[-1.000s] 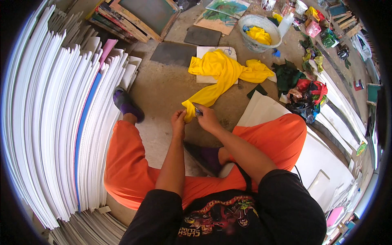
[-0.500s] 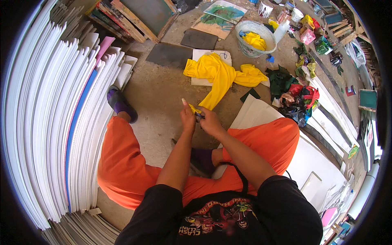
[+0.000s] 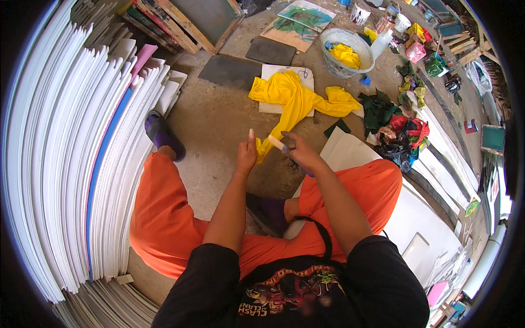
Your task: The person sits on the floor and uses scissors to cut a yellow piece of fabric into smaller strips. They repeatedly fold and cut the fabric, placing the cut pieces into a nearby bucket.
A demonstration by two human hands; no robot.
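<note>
1. The step in hand looks like handling the loose end of the yellow cloth point(image 3: 295, 101): its bulk is heaped on a white board point(image 3: 307, 85) on the floor point(image 3: 216, 117), overhanging the board's left and right edges, with one tail running past the lower edge toward the person.
2. The left hand point(image 3: 247, 154) is closed, thumb upright, and seems to pinch that tail's end.
3. The right hand point(image 3: 302, 152), just beside it, seems to hold a tool with a blue part point(image 3: 308, 174) low in the palm, thumb and forefinger spread apart; the tool's kind is too blurred to tell.
4. I judge that a next move calls for a firm left pinch, some tension along the tail, and the tool kept clear of the left fingers.
5. Beyond the board's upper right corner stands a basin point(image 3: 336, 68) with more yellow fabric point(image 3: 345, 56) inside.
</note>
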